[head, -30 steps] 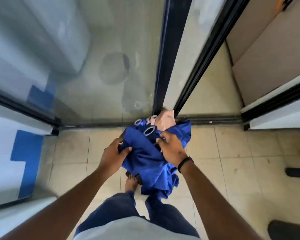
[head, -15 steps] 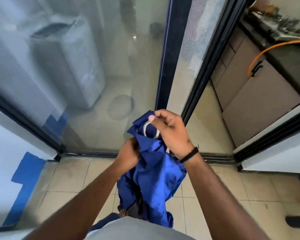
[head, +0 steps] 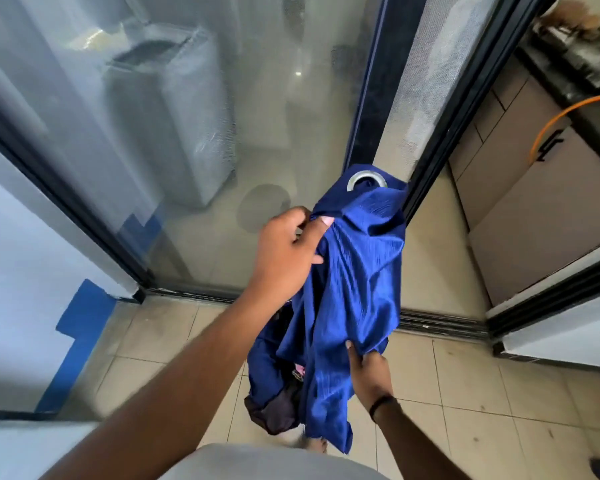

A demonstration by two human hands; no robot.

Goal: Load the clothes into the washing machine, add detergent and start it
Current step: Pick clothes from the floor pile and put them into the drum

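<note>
Behind frosted glass at my far left I see the washing machine (head: 174, 116), pale and blurred, well beyond my fingers. My left hand (head: 284, 251) grips the upper folds of the blue cloth (head: 354, 278), thumb curled onto the fabric, with a metal eyelet (head: 367, 180) showing just above my fingertips. Shiny, creased fabric hangs down over darker clothes (head: 274, 410). Lower right, my right hand (head: 369, 372) pinches the cloth's hanging edge over beige floor tiles (head: 465, 393).

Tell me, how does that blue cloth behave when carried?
Probably floppy: the blue cloth hangs in folds between the left hand and right hand. Its sheen suggests it is slippery. The metal ring adds some stiffness on top.
</note>
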